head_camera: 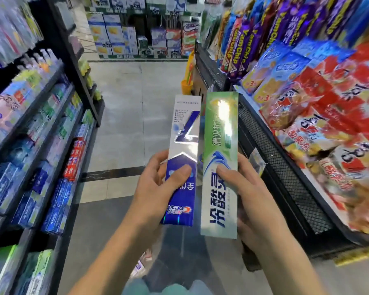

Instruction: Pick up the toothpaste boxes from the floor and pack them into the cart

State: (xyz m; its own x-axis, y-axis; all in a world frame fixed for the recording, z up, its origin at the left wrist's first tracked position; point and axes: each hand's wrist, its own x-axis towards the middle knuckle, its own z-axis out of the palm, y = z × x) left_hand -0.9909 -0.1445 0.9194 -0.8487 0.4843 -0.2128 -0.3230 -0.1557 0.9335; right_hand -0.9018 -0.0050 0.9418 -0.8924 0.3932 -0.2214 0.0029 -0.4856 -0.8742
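Left hand [156, 188] curled round a blue and silver toothpaste box [184, 158], thumb pressed across its front. Right hand [249, 188] likewise gripped a green toothpaste box [221, 158], thumb on the printed face. Both boxes held upright, side by side and touching along their long edges, above the floor [134, 99] of the aisle. Shelves of toothpaste [51, 135] to the left; snack packets [320, 116] in a black mesh rack [285, 167] to the right.
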